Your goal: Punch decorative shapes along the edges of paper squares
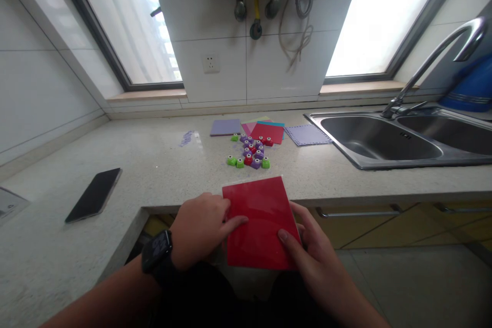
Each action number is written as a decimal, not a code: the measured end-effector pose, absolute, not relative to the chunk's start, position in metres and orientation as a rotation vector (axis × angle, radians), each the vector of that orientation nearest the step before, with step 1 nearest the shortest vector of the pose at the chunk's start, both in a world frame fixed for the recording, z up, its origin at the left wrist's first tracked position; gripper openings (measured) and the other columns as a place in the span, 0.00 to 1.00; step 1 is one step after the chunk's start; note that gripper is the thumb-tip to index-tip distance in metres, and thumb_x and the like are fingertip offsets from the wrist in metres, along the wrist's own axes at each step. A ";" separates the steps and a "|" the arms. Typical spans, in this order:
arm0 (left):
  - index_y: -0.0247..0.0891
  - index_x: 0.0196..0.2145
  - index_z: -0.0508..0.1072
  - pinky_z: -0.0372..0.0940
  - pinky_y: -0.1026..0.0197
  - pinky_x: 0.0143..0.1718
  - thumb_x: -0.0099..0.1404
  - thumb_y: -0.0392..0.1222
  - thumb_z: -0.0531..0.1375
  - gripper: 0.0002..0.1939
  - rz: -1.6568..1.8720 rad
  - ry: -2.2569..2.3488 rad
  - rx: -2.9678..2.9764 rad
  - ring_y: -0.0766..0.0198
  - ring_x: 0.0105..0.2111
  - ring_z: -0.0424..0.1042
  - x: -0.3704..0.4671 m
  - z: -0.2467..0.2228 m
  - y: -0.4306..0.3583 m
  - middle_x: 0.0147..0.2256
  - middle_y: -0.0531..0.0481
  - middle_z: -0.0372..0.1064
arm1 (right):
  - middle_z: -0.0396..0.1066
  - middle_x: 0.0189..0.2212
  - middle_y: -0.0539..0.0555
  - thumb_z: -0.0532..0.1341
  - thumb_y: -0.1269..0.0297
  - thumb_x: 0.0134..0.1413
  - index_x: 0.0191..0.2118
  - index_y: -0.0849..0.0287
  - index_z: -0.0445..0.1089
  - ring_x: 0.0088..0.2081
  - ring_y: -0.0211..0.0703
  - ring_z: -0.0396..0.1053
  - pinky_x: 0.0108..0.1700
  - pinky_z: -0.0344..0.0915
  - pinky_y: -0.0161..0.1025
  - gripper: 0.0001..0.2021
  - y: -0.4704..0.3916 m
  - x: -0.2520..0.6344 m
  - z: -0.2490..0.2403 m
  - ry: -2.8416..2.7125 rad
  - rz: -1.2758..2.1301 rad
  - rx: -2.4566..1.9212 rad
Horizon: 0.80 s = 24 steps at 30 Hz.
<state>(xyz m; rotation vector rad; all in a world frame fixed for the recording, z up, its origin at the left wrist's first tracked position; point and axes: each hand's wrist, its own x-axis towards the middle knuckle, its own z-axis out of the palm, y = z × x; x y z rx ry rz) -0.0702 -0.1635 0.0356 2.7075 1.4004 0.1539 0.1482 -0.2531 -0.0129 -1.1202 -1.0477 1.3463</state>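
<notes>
A square pack of red paper (257,230), with a clear sleeve edge showing at its top, is held between my two hands in front of the counter edge. My left hand (203,225) grips its left side, thumb on the face and fingers curled at the edge. On the right side, my right hand (307,241) pinches it, thumb on top and fingers behind. Beyond the pack, several small craft punches (248,160) in purple, red and green stand in a cluster. Red paper (269,133) lies over pink and blue sheets behind them.
A purple sheet pile (225,127) lies at the back, and a purple sheet with punched edges (307,135) rests beside the steel sink (357,164). Purple paper scraps (186,138) lie to the left. A black phone (94,195) is on the left counter (49,159).
</notes>
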 end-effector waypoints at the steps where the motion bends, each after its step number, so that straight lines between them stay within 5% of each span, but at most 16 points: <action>1: 0.39 0.28 0.74 0.60 0.56 0.31 0.73 0.61 0.48 0.29 0.143 1.367 2.705 0.54 0.32 0.72 -0.071 0.033 -0.162 0.30 0.44 0.75 | 0.77 0.45 0.57 0.63 0.52 0.64 0.60 0.49 0.59 0.39 0.48 0.77 0.37 0.72 0.43 0.23 -0.254 0.147 -0.012 -1.057 1.339 -1.122; 6: 0.39 0.33 0.78 0.64 0.57 0.40 0.76 0.51 0.47 0.24 0.239 1.136 2.504 0.58 0.36 0.74 -0.082 0.033 -0.155 0.34 0.48 0.77 | 0.78 0.40 0.54 0.63 0.52 0.63 0.60 0.49 0.60 0.37 0.47 0.76 0.37 0.71 0.42 0.23 -0.254 0.158 -0.010 -1.013 1.398 -1.095; 17: 0.36 0.28 0.73 0.64 0.59 0.35 0.73 0.55 0.51 0.25 0.555 1.050 1.785 0.60 0.30 0.69 -0.097 0.022 -0.147 0.28 0.49 0.71 | 0.78 0.44 0.55 0.67 0.59 0.60 0.55 0.52 0.66 0.40 0.47 0.78 0.40 0.71 0.41 0.19 -0.245 0.178 -0.030 -0.828 1.527 -0.934; 21: 0.38 0.24 0.68 0.60 0.58 0.34 0.73 0.54 0.49 0.24 0.464 1.084 1.996 0.60 0.30 0.67 -0.098 0.020 -0.144 0.26 0.50 0.68 | 0.78 0.45 0.56 0.65 0.58 0.63 0.55 0.52 0.66 0.39 0.45 0.77 0.40 0.71 0.41 0.17 -0.243 0.176 -0.026 -0.929 1.497 -0.978; 24: 0.39 0.23 0.65 0.54 0.58 0.31 0.67 0.62 0.57 0.26 0.176 1.062 2.412 0.59 0.31 0.65 -0.098 0.036 -0.150 0.27 0.50 0.67 | 0.77 0.47 0.56 0.63 0.56 0.64 0.55 0.52 0.65 0.41 0.46 0.76 0.42 0.71 0.43 0.17 -0.243 0.173 -0.022 -0.991 1.493 -1.014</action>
